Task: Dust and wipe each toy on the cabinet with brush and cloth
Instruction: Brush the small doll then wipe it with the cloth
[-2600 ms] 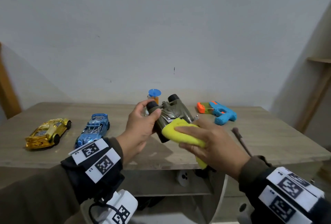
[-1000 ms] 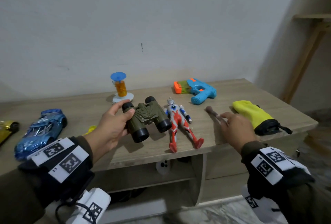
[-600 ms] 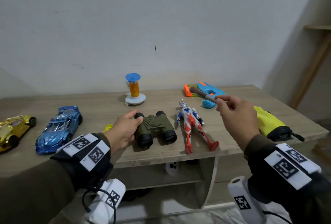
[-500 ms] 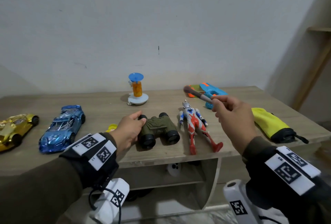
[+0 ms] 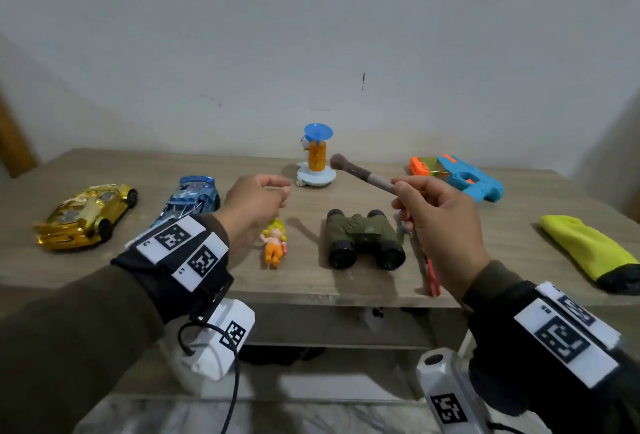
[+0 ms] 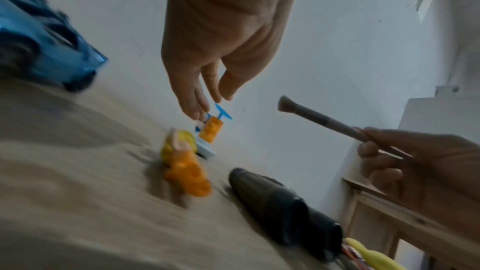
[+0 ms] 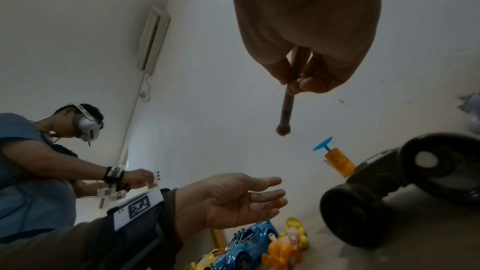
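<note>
While the right hand (image 5: pixel 441 225) hides most of a red figure (image 5: pixel 431 277) beside the binoculars (image 5: pixel 363 237) on the worktop (image 5: pixel 485 260), it pinches the brush (image 5: pixel 363 175) handle, bristles raised toward the wall. Holding nothing, the left hand (image 5: pixel 254 206) hovers loosely curled above a small doll (image 5: pixel 274 241). Alone at the right edge lies the yellow cloth (image 5: pixel 585 248).

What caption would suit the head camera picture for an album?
Right hand holds a brush above toys on a wooden cabinet; left hand hovers empty.
</note>
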